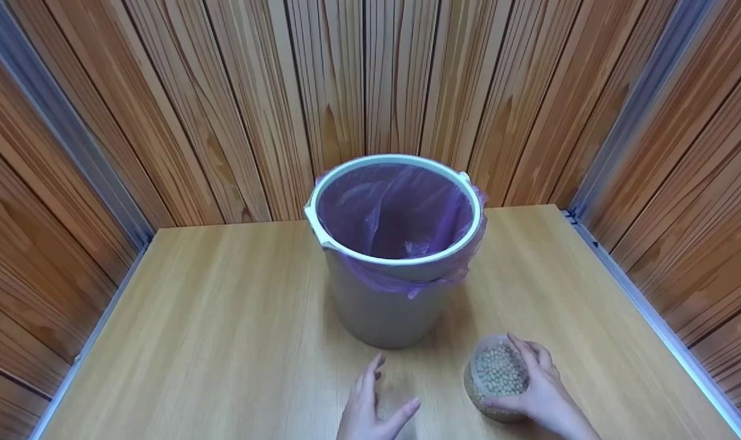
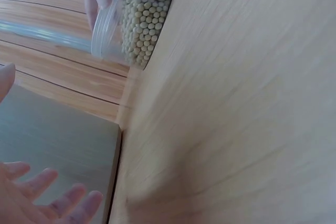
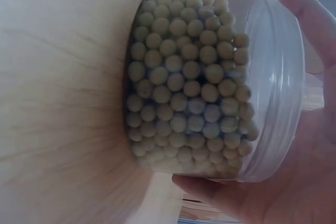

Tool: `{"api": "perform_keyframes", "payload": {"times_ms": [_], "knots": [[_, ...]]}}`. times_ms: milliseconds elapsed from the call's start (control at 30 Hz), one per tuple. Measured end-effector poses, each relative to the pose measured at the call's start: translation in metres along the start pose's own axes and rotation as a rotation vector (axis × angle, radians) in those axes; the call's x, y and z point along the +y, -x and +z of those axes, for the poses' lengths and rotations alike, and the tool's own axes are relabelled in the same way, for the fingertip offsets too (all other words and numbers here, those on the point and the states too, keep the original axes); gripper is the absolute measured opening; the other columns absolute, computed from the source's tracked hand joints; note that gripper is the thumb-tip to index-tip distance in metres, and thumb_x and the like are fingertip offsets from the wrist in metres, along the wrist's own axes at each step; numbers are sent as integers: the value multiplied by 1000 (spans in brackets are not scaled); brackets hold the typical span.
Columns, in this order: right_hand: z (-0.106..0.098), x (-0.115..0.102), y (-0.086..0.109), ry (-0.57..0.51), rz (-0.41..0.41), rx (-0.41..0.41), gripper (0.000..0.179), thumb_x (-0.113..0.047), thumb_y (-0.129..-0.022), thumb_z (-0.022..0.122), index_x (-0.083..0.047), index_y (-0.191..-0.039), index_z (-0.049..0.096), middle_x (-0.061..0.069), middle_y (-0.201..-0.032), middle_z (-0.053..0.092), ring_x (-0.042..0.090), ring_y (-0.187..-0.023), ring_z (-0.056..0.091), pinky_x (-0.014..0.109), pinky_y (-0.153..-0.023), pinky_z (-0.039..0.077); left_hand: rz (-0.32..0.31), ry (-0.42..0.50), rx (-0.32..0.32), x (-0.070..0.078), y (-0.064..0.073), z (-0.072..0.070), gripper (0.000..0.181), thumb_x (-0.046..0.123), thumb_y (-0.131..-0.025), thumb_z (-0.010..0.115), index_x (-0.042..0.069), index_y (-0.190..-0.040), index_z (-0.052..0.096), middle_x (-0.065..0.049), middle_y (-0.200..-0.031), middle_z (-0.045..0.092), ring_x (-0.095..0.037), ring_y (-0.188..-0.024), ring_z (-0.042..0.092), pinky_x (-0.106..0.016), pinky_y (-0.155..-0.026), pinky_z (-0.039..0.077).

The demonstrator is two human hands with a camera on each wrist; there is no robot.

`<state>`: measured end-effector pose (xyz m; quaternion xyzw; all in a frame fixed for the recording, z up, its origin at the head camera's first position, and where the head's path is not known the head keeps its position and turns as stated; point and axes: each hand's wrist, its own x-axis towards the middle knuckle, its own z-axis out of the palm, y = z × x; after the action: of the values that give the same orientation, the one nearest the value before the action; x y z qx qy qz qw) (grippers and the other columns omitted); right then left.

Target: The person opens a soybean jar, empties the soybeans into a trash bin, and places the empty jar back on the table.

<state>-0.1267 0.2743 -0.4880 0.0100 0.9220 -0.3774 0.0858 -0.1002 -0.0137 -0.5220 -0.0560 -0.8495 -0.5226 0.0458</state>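
Note:
My right hand [image 1: 544,391] grips a round clear plastic jar [image 3: 273,87] by its upper part, thumb on one side and fingers on the other. Small round beige balls [image 3: 178,77], like dried peas, fill much of the jar, which stands upright on the table. Whether a clear lid covers its top, I cannot tell. To the left of the jar, my left hand [image 1: 373,406] hovers over the table with fingers spread and nothing in it. Behind both hands stands a grey bucket [image 1: 385,315] with a pale rim, lined with a purple plastic bag [image 1: 401,208].
The wooden table [image 1: 223,318] carries the bucket near its back middle and the jar at front right. Wood-plank walls [image 1: 248,110] enclose the back and both sides. Metal strips [image 1: 657,330] run along the table's side edges.

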Motion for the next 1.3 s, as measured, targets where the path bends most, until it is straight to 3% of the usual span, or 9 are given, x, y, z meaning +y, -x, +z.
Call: {"api": "perform_keyframes", "payload": {"times_ms": [333,700,967,1300], "knots": [[8,-6,-1,77,80,64,123,-55,-55,82,-16,-149,10,25,-141,11,53,-124,20,72,-87,31,43,5,-2,0,1,2,87,56,-73,70,17,-142,32,2,-139,43,-22,-117,49,-35,-87,48],[23,-22,-5,86,63,80,124,-59,-53,81,-17,-148,14,25,-144,13,52,-126,24,71,-88,33,72,-62,14,-3,0,2,90,61,-72,67,16,-141,33,-1,-137,46,-21,-116,50,-41,-88,47],[41,-38,-4,57,-51,130,122,-55,-52,83,-10,-146,20,27,-143,22,55,-124,28,72,-84,35,126,-54,-12,-3,-3,5,91,58,-71,69,16,-142,31,-2,-138,45,-24,-119,48,-47,-89,45],[65,-58,-4,61,-87,161,132,-60,-48,82,0,-145,15,30,-143,27,52,-123,35,65,-91,37,117,-58,-67,-8,-7,8,103,67,-65,68,14,-144,28,-6,-140,43,-28,-119,48,-48,-91,45]]}}
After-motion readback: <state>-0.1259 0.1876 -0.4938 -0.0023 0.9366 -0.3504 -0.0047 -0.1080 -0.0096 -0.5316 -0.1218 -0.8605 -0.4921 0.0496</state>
